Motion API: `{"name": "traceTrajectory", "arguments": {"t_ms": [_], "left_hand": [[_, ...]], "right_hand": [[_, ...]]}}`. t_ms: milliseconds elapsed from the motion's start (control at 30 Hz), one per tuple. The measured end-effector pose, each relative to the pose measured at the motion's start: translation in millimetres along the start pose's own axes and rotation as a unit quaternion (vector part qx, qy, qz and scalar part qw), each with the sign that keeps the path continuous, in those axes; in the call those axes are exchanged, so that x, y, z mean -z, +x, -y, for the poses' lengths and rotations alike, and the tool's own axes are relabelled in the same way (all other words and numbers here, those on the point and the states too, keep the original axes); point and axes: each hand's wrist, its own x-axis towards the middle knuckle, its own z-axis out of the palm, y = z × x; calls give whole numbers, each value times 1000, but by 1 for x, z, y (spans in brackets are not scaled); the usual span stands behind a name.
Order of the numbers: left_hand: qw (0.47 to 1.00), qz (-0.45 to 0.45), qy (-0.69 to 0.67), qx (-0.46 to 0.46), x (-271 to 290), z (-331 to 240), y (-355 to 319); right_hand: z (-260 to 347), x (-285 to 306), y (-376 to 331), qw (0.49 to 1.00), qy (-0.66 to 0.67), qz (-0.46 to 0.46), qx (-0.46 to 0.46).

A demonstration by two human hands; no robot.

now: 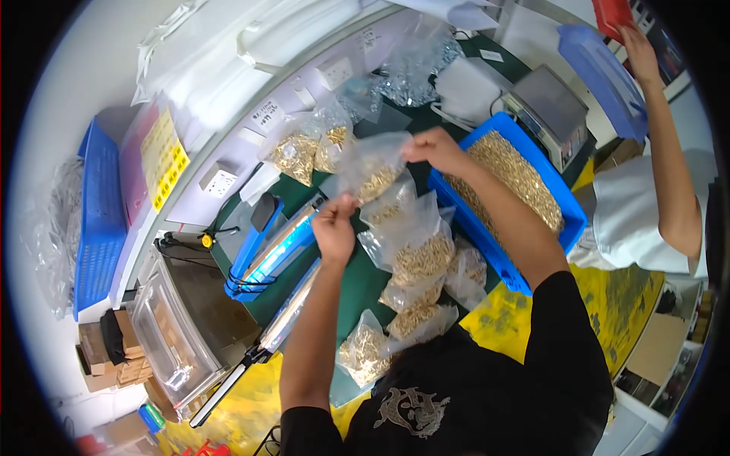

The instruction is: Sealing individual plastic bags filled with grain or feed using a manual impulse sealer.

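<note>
Bag [374,182] is held above the green table [366,283], the right hand [435,150] pinching its upper right corner, the left hand [334,226] curled at its lower edge, though whether those fingers grip the clear film I cannot tell. Gold pieces inside look hazy through the plastic. My right forearm [506,205] hides part of the blue tub [572,228], and a red object [610,17] is cut off above

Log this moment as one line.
left hand: pinching clear bag; right hand: pinching same bag; inside: gold pieces; blue tub: more pieces
</note>
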Motion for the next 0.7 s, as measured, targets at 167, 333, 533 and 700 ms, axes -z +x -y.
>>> {"name": "traceTrajectory", "arguments": {"t_ms": [167,333,533,700], "left_hand": [[982,38,122,137,6,63,5],[967,88,214,103,2,16,-13],[965,32,259,18,34,-6,-89],[953,-81,277,87,85,7,-191]], "right_hand": [[-69,-2,16,973,-163,161,13],[-3,7,93,992,-125,21,-28],[47,-93,125,850,-524,-55,-20],[53,-99,169,900,-329,85,-274]]}}
